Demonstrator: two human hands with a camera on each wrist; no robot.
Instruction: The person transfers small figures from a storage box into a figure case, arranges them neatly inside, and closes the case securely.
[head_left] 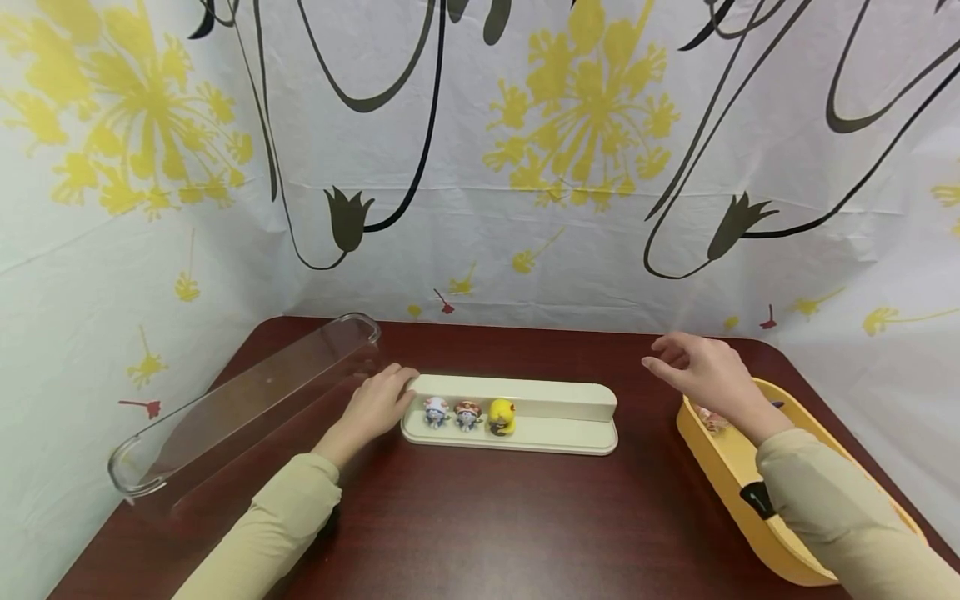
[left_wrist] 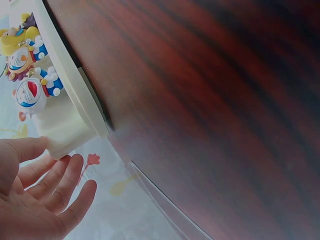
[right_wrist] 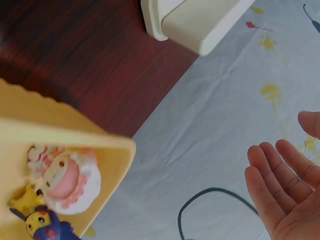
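Note:
A cream stepped display stand (head_left: 566,435) lies on the table. On its lower step, toward the left end, three small figurines stand in a row: one in white headwear (head_left: 435,412), one in red-brown headwear (head_left: 468,414) and a yellow one (head_left: 501,417). My left hand (head_left: 378,402) rests its fingertips against the stand's left end, fingers loosely extended. With nothing between its fingers, my right hand (head_left: 705,373) hovers above the far end of a yellow basket (head_left: 723,492). In the right wrist view, its fingers (right_wrist: 280,175) are relaxed and apart from the thumb.
Inside the basket are a pink-and-white figurine (right_wrist: 67,180) and a yellow figurine in blue clothes (right_wrist: 42,222), among others. A long clear plastic cover (head_left: 247,400) lies at the table's left. Patterned white cloth (head_left: 465,250) hangs behind the dark red table (head_left: 480,517).

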